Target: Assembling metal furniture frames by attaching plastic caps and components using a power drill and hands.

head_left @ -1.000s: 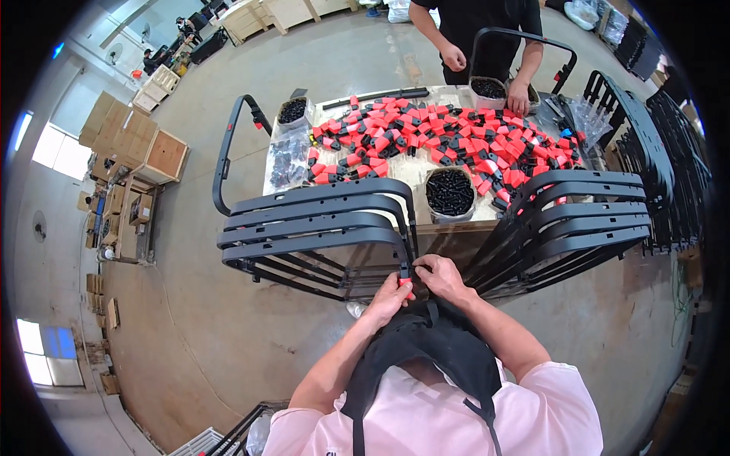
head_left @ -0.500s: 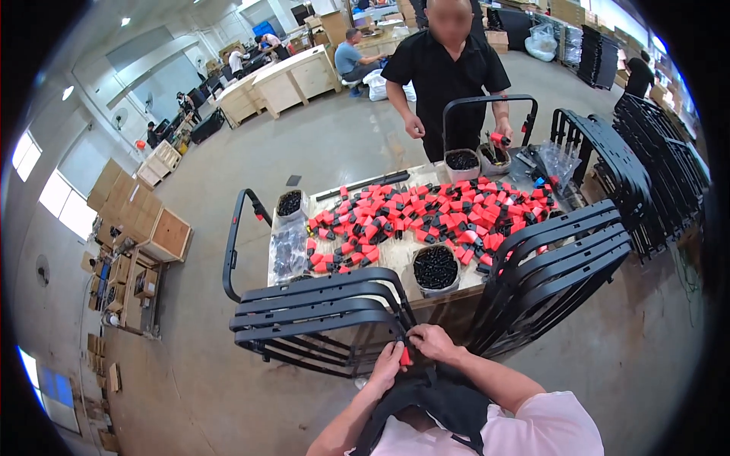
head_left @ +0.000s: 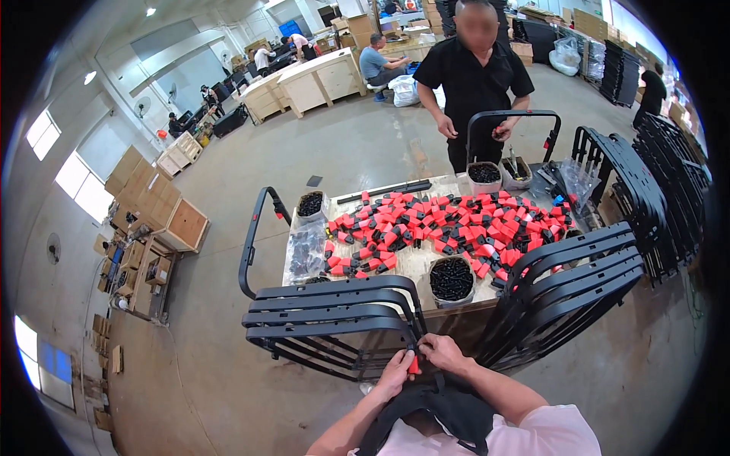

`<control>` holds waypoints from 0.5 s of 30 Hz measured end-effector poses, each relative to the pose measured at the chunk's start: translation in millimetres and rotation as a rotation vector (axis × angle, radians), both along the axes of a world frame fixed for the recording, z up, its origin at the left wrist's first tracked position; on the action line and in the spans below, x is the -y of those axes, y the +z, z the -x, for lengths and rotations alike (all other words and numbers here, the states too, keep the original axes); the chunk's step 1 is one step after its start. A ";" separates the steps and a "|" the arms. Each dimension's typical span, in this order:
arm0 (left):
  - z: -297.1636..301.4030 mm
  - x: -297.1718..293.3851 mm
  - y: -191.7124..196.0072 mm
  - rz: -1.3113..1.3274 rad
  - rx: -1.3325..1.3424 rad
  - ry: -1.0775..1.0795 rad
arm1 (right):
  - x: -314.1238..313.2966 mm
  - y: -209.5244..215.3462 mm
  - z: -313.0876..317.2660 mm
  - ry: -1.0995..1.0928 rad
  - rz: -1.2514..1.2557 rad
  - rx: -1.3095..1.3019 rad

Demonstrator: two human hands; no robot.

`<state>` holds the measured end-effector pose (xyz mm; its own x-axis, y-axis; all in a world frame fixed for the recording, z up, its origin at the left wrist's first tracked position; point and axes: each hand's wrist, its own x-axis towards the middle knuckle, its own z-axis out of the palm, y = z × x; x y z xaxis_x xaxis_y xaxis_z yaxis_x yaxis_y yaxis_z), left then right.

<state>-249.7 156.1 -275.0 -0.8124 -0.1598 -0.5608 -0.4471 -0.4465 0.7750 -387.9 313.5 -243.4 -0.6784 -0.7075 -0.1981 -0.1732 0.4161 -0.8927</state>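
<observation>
Since the earlier frame, both hands sit higher on the frame stack (head_left: pixel 334 323). My left hand (head_left: pixel 394 374) and right hand (head_left: pixel 443 352) pinch a red cap (head_left: pixel 414 365) at the frame corner, near the table (head_left: pixel 414 262) edge. If I press it crooked, I think the cap slips and drops.

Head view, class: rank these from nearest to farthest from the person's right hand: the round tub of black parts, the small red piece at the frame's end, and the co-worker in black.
Measured from the right hand:
1. Small red piece, just left of it, between both hands.
2. Round tub of black parts, ahead on the table's near edge.
3. Co-worker in black, across the table, far side.
</observation>
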 end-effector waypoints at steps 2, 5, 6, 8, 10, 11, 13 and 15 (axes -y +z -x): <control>1.6 -0.5 -1.4 -0.027 -0.013 0.005 | 0.5 2.9 1.6 -0.018 -0.008 -0.017; -2.0 5.1 -1.3 -0.052 0.021 0.011 | 5.7 2.1 -0.3 0.026 -0.058 -0.079; -0.8 5.7 -2.1 -0.054 0.019 -0.004 | 4.4 1.4 0.5 0.011 -0.061 -0.080; -0.9 2.0 9.7 -0.076 0.065 0.046 | 0.4 1.6 -0.2 0.059 -0.003 -0.096; 4.3 1.5 12.4 -0.054 0.079 0.028 | -2.8 -1.0 1.9 0.065 0.008 -0.120; 6.0 2.1 12.8 -0.035 0.094 0.024 | -2.9 -0.2 2.5 0.075 -0.006 -0.104; 7.2 3.0 11.9 -0.028 0.096 0.030 | -2.3 2.8 2.3 0.083 -0.018 -0.086; 7.3 2.6 9.5 -0.020 0.098 0.038 | -0.2 7.6 1.5 0.054 -0.061 -0.109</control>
<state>-256.9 153.5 -265.5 -0.7469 -0.1773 -0.6408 -0.5028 -0.4799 0.7189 -389.4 313.8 -235.8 -0.6594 -0.7325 -0.1692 -0.2917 0.4567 -0.8405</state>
